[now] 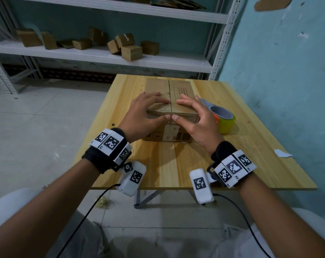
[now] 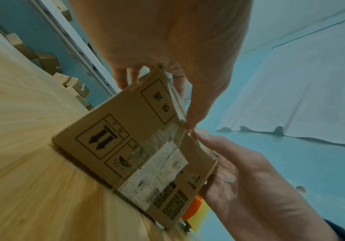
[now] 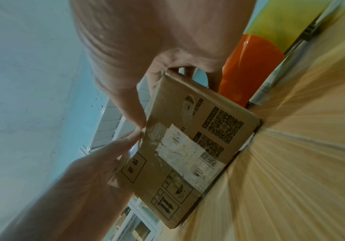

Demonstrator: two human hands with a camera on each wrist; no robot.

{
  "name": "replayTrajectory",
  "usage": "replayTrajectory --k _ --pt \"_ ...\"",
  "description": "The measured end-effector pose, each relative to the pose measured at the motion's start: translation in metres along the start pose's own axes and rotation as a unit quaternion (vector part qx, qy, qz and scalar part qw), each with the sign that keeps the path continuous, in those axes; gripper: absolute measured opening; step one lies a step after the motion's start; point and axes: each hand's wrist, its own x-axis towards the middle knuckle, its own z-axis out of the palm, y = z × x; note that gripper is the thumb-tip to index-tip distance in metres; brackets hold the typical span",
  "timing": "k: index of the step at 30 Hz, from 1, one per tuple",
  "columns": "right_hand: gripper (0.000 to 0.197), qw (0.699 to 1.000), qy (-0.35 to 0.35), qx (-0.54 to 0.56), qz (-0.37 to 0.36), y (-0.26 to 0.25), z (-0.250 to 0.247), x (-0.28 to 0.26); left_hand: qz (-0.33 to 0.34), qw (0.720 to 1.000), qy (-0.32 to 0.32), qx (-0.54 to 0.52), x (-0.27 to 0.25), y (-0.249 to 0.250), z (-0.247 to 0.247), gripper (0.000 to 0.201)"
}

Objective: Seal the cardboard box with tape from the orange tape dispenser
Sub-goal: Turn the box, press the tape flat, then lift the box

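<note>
Holding the flaps flat is the whole job right now, I'd say: keep both palms down so the seam stays tight before any tape goes on. One table [image 1: 176,164] under everything, one box [image 1: 178,86] sitting on it, right under both hands. Left hand [image 1: 145,110] lies spread on the left flap, right hand [image 1: 193,118] on the right flap, fingers straight and pressing, nothing gripped, thumbs meeting at the near edge of the seam. One tape dispenser [image 1: 224,118] sits on the table just past the right hand's outer side, untouched. Best bet is probably keeping the left hand pressing while the right goes for the tape, so the flaps don't spring up.
</note>
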Motion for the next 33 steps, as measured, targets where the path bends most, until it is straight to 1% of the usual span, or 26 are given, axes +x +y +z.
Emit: replayTrajectory --k 12,18,33 --pt "0.042 1.000 -0.004 0.003 -0.001 0.0006 0.0002 0.0002 0.002 1.000 0.001 0.011 0.0000 -0.0002 0.0006 0.046" --pt "0.042 1.000 0.000 0.007 -0.001 0.0015 0.0009 0.0005 0.017 1.000 0.010 0.010 0.0002 0.0001 0.0009 0.045" --pt "0.044 1.000 0.002 -0.002 -0.003 0.0006 0.0019 -0.0002 0.003 1.000 0.005 0.005 0.0003 -0.0010 0.0011 0.048"
